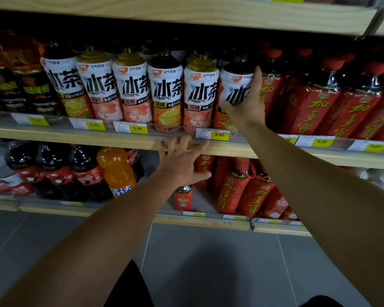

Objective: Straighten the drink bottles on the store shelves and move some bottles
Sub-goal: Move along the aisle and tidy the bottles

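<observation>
A row of white-labelled iced tea bottles (pixel 166 94) stands on the middle shelf (pixel 111 138). My right hand (pixel 246 107) grips the rightmost tea bottle (pixel 235 85), thumb on the front of its label and fingers round its right side. That bottle leans slightly left. My left hand (pixel 182 160) hovers with fingers spread just below the middle shelf's front edge, holding nothing. Under it stands a small red bottle (pixel 183 198) on the lower shelf.
Tall red-wrapped bottles (pixel 315 107) fill the middle shelf to the right, more (pixel 235 187) stand on the lower shelf. Cola bottles (pixel 84 171) and an orange soda bottle (pixel 118 171) stand lower left. Yellow price tags (pixel 218 134) line the shelf rail. Grey tiled floor (pixel 208 262) lies below.
</observation>
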The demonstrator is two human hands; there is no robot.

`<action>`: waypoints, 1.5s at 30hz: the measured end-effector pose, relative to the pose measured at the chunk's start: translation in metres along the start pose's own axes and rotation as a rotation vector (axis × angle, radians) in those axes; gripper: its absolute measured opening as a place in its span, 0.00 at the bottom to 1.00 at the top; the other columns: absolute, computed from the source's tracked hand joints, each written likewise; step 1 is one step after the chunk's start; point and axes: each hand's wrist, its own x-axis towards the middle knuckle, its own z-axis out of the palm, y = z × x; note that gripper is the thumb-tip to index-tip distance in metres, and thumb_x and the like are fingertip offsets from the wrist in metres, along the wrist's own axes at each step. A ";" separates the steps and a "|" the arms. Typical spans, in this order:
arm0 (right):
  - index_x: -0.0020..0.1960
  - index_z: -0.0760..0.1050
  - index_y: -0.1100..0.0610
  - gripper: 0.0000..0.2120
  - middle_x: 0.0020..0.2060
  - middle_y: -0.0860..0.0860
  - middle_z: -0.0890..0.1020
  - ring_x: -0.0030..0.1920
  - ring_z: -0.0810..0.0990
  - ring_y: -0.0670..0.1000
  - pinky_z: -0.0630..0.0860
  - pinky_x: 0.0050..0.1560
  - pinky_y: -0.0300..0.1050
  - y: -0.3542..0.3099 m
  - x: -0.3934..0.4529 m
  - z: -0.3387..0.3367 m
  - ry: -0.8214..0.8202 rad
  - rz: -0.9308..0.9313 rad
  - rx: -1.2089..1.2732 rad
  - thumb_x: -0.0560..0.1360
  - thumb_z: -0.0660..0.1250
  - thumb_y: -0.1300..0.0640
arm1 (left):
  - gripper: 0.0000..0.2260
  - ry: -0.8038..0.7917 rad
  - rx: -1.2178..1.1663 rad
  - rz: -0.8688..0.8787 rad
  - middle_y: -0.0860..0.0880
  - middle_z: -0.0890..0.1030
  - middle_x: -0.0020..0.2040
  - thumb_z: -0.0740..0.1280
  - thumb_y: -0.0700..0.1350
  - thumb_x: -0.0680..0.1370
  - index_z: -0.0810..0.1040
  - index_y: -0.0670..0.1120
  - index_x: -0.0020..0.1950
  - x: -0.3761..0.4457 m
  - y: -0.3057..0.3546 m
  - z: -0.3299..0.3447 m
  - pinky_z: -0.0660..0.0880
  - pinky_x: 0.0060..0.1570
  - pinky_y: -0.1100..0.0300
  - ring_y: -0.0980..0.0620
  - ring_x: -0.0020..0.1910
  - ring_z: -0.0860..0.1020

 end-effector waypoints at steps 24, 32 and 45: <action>0.77 0.59 0.53 0.44 0.74 0.61 0.62 0.77 0.52 0.65 0.44 0.76 0.63 0.131 -0.114 0.013 -0.072 -0.355 -0.862 0.67 0.74 0.47 | 0.39 -0.052 -0.154 -0.166 0.44 0.62 0.76 0.68 0.62 0.75 0.56 0.52 0.80 -0.042 -0.031 0.123 0.63 0.71 0.43 0.36 0.73 0.63; 0.74 0.61 0.53 0.41 0.71 0.63 0.65 0.75 0.55 0.65 0.47 0.75 0.67 0.155 -0.106 0.037 0.143 -0.403 -0.838 0.66 0.72 0.44 | 0.44 -0.132 -0.443 -0.223 0.43 0.64 0.75 0.77 0.49 0.71 0.56 0.56 0.80 0.009 -0.026 0.164 0.73 0.63 0.45 0.38 0.69 0.70; 0.74 0.58 0.52 0.44 0.71 0.57 0.57 0.74 0.53 0.64 0.44 0.75 0.64 0.159 -0.104 0.042 0.183 -0.421 -0.853 0.63 0.71 0.42 | 0.23 -0.081 -0.622 -0.209 0.42 0.79 0.64 0.70 0.48 0.78 0.70 0.53 0.73 0.027 -0.034 0.173 0.73 0.59 0.53 0.40 0.62 0.77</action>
